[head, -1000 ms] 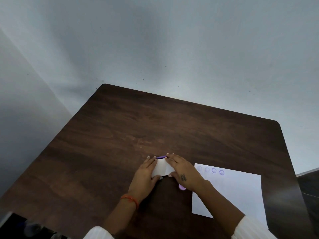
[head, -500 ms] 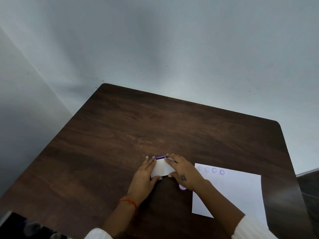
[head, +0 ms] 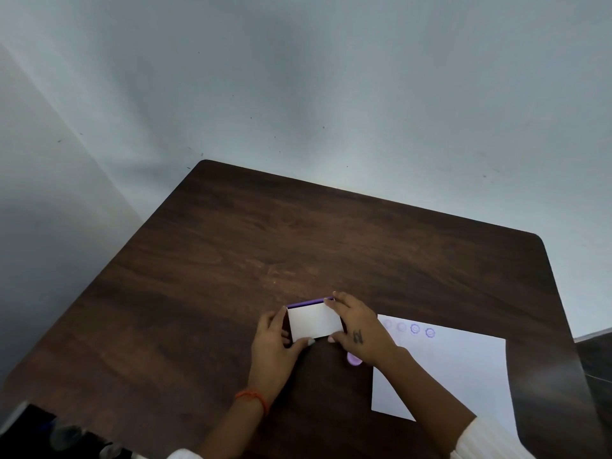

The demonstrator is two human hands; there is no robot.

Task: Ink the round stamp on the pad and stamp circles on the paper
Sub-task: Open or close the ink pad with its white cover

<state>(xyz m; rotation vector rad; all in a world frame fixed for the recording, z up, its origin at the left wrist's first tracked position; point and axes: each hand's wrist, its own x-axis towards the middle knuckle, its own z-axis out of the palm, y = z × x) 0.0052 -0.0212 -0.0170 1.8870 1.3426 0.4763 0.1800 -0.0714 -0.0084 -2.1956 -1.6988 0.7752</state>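
The ink pad (head: 314, 321) is a small box with a white lid and a purple edge showing along its far side; it lies on the dark wooden table (head: 231, 260). My left hand (head: 275, 346) grips its left and near sides. My right hand (head: 359, 329) grips its right side, with fingertips on the far corner. A pale purple round stamp (head: 354, 358) peeks out under my right palm; I cannot tell whether the hand holds it. The white paper (head: 463, 366) lies to the right, with several purple circle prints (head: 414, 328) along its top edge.
The table stands against a pale wall (head: 331, 94), with its far edge and rounded corners in view. Dark blurred objects (head: 66, 435) sit at the bottom left, beyond the table's near left corner. A dark surface (head: 596, 359) shows at the right edge.
Both hands have shifted a little on the ink pad: more of the white lid shows between them. Pad and paper stay in place.
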